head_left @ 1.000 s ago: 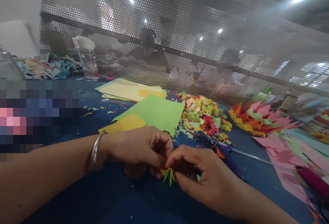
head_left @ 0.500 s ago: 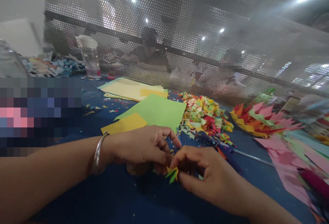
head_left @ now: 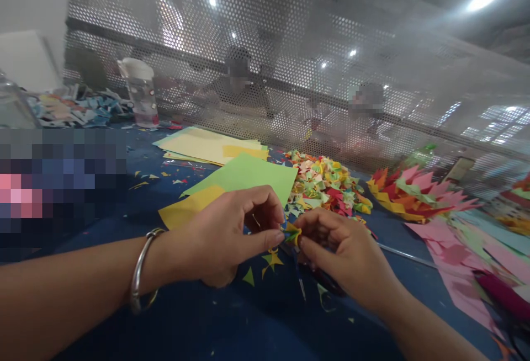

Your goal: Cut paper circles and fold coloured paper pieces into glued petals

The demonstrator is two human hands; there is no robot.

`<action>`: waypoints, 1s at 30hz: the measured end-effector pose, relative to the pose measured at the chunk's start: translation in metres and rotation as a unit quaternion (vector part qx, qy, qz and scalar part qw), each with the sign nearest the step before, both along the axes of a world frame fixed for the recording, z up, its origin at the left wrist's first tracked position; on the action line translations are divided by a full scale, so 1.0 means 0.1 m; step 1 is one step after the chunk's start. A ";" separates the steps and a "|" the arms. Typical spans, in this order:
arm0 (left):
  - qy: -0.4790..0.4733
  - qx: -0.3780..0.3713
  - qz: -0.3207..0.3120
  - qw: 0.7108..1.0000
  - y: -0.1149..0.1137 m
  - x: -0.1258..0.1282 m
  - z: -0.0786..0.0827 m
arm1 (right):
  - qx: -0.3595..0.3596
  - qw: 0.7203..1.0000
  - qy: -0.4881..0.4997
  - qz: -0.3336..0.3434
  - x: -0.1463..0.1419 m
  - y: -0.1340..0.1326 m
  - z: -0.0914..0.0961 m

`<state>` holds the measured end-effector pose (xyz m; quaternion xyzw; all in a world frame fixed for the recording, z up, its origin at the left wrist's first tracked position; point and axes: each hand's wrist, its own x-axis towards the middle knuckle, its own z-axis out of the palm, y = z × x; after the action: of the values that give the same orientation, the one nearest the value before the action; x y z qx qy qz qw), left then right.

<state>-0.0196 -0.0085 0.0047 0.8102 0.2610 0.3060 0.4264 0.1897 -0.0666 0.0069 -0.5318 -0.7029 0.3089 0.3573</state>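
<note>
My left hand (head_left: pixel 223 234), a silver bangle on its wrist, and my right hand (head_left: pixel 343 253) meet above the blue table (head_left: pixel 207 322). Both pinch one small folded paper piece (head_left: pixel 292 232), yellow and green, between thumb and fingers. Small yellow and green paper offcuts (head_left: pixel 267 264) lie on the table just under the hands.
A green sheet (head_left: pixel 248 176) and yellow sheets (head_left: pixel 202 146) lie behind my hands. A heap of coloured paper scraps (head_left: pixel 327 181), spiky cut paper (head_left: pixel 414 192) and pink sheets (head_left: pixel 467 245) are to the right. A bottle (head_left: pixel 141 93) stands by a perforated screen (head_left: pixel 290 46); people sit beyond it.
Both hands rose and shifted away from me with the paper piece. Yellow and green offcuts now show on the table beneath them.
</note>
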 end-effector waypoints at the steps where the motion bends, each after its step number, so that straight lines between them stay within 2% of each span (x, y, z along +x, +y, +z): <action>1: 0.006 0.005 0.007 1.000 0.00 0.00 0.00 | 0.000 1.000 -0.001 0.002 0.00 0.00 0.00; 11: 0.019 0.017 0.029 0.999 -0.09 0.02 0.10 | 0.000 1.000 -0.002 0.006 -0.01 0.00 -0.01; 30: 0.030 0.046 0.055 0.997 -0.07 0.02 0.10 | 0.007 1.000 -0.014 0.003 -0.01 0.00 -0.02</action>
<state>-0.0177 -0.0157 0.0145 0.8219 0.3035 0.3163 0.3637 0.1892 -0.0665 0.0050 -0.5313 -0.7115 0.2979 0.3503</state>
